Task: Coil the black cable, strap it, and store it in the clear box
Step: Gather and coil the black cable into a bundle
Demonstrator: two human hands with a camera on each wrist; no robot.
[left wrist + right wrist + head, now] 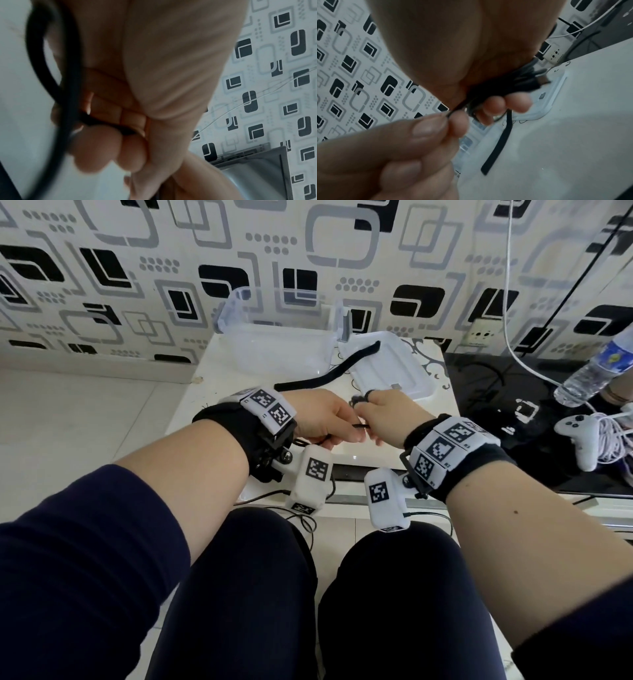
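My right hand (pixel 373 409) grips a small bundle of coiled black cable (pixel 513 83), with a plug end sticking out past the fingers. My left hand (pixel 342 429) pinches the cable's free run (pixel 360 426) between thumb and forefinger, close against the right hand. A loose loop of the cable (pixel 42 67) hangs below my left palm. The black strap (pixel 322 378) lies flat on the white table (pixel 212 405), its far end resting on the box lid (pixel 411 371). Behind it the clear box (pixel 274 337) stands open against the wall.
A black glossy surface (pixel 496 392) adjoins the table on the right, carrying a water bottle (pixel 596 368) and a white game controller (pixel 579 436) with a bundled white cord. A wall socket (pixel 483 332) sits behind. My knees are below the table's front edge.
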